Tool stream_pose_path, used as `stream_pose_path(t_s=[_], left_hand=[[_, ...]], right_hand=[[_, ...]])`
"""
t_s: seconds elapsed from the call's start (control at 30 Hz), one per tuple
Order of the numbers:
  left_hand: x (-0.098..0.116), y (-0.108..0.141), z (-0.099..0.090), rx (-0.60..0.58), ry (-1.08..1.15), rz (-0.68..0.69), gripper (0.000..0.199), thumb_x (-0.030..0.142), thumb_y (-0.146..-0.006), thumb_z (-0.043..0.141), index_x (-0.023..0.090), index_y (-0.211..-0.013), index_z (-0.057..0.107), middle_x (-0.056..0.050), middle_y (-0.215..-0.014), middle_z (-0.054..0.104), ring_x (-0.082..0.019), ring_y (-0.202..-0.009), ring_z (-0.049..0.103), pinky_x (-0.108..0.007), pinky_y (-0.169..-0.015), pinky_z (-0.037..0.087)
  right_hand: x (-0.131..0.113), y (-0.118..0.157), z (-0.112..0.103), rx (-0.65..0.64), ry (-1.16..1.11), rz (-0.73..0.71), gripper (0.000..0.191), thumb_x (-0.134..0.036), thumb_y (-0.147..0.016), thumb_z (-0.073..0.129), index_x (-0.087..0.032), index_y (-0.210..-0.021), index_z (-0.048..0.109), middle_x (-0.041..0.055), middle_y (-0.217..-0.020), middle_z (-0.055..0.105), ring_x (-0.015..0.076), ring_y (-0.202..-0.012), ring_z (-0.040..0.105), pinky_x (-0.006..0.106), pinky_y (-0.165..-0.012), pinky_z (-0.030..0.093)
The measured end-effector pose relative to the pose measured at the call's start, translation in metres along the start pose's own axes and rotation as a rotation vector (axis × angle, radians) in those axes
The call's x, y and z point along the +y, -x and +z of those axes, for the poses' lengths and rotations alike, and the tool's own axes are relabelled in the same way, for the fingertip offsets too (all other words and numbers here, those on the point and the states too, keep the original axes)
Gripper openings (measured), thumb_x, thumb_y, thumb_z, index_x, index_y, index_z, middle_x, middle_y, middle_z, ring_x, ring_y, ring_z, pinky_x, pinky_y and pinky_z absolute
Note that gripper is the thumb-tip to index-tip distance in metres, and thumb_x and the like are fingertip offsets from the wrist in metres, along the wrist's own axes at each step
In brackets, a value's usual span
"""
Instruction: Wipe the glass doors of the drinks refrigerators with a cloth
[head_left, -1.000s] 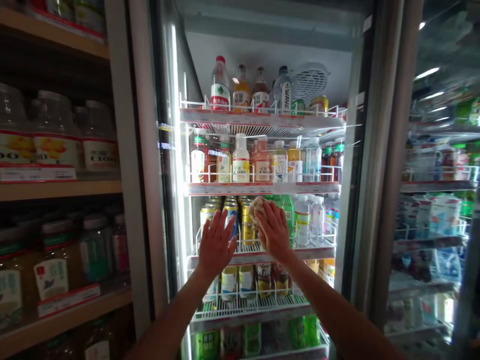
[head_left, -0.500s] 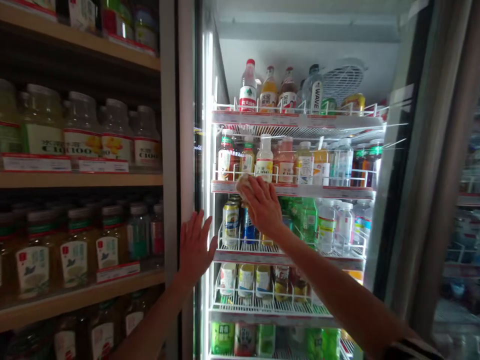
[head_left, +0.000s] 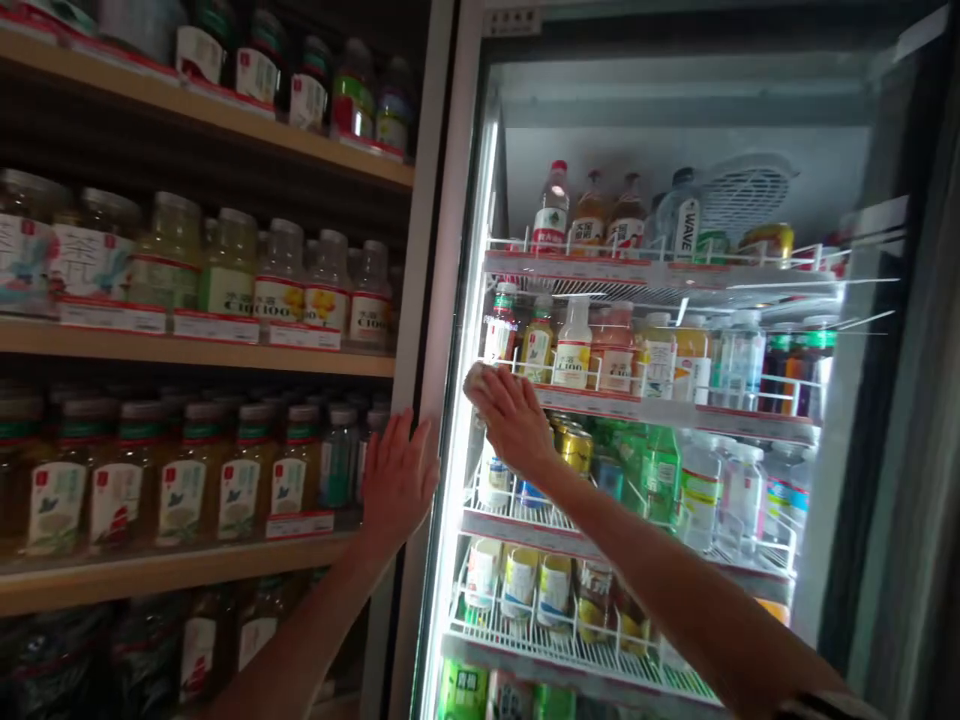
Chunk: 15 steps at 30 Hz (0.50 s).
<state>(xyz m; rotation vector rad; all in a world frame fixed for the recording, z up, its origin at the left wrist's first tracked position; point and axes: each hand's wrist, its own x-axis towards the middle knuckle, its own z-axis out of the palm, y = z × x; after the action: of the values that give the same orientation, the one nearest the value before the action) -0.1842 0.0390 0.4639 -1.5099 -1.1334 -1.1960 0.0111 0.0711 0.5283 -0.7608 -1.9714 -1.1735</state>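
My right hand is pressed flat over a pale, crumpled cloth, whose edge shows at the fingertips. It is at the glass front of a lit drinks fridge, near the left side of the pane, level with the second shelf edge. My left hand lies with fingers spread against the metal door frame, left of the glass, and holds nothing. Behind the right hand stand bottles and cans, among them a white-capped bottle and a gold can.
To the left, wooden shelves carry rows of bottled drinks close to my left hand. Inside the fridge, white wire racks hold more cans and bottles. A round fan grille is on its back wall.
My right hand has moved left across the glass with the cloth, toward the door's left edge. The view has swung left, showing more shelving. My left hand stays on the frame.
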Motion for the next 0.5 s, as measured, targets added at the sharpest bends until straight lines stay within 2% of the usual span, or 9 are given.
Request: stream_pose_path(t_s=[0.1,0.17,0.2,0.33,0.4,0.5], left_hand=[[-0.004,-0.003,-0.001,0.012,-0.025,0.010,0.048,0.030,-0.089,0.043,0.016,-0.134,0.039,-0.017,-0.141,0.040,-0.028,-0.135,0.031,-0.046,-0.108,0.025],[-0.006,-0.008,0.000,0.012,-0.031,0.012,0.047,0.029,-0.089,0.043,0.015,-0.133,0.040,-0.016,-0.141,0.040,-0.028,-0.135,0.031,-0.046,-0.108,0.026],[-0.007,-0.011,0.000,0.010,-0.027,0.011,0.046,0.029,-0.089,0.043,0.015,-0.133,0.041,-0.016,-0.141,0.040,-0.028,-0.135,0.031,-0.046,-0.108,0.026],[-0.001,-0.030,0.004,0.021,-0.002,0.018,0.047,0.028,-0.088,0.042,0.015,-0.133,0.039,-0.016,-0.143,0.037,-0.027,-0.136,0.028,-0.047,-0.108,0.025],[0.004,-0.042,0.007,0.040,0.006,0.028,0.046,0.028,-0.089,0.042,0.014,-0.133,0.039,-0.017,-0.143,0.037,-0.027,-0.136,0.027,-0.047,-0.109,0.024],[0.009,-0.058,0.011,0.082,0.018,0.054,0.046,0.029,-0.089,0.042,0.015,-0.132,0.039,-0.016,-0.143,0.037,-0.026,-0.137,0.026,-0.046,-0.109,0.024]], right_hand=[[-0.007,0.007,0.003,-0.030,-0.012,-0.236,0.054,-0.016,-0.083,0.047,-0.024,-0.136,0.040,0.0016,-0.146,0.037,0.0214,-0.137,0.025,0.041,-0.114,0.014],[-0.004,0.006,0.003,-0.037,-0.008,-0.313,0.050,-0.018,-0.084,0.046,-0.026,-0.134,0.042,0.0002,-0.145,0.039,0.0202,-0.136,0.027,0.041,-0.113,0.016],[0.000,0.001,0.002,-0.029,0.004,-0.284,0.049,-0.019,-0.085,0.045,-0.027,-0.133,0.041,0.0005,-0.145,0.039,0.0207,-0.136,0.027,0.042,-0.113,0.017],[0.024,-0.030,-0.007,0.037,0.061,-0.009,0.052,-0.021,-0.085,0.047,-0.026,-0.136,0.038,0.0050,-0.147,0.033,0.0253,-0.138,0.022,0.047,-0.111,0.018],[0.030,-0.038,-0.012,0.032,0.068,-0.041,0.054,-0.020,-0.084,0.048,-0.025,-0.137,0.036,0.0051,-0.148,0.032,0.0254,-0.138,0.021,0.046,-0.111,0.019],[0.040,-0.043,-0.015,-0.003,0.071,-0.237,0.056,-0.020,-0.083,0.049,-0.025,-0.137,0.036,0.0030,-0.148,0.034,0.0231,-0.138,0.022,0.044,-0.112,0.019]])
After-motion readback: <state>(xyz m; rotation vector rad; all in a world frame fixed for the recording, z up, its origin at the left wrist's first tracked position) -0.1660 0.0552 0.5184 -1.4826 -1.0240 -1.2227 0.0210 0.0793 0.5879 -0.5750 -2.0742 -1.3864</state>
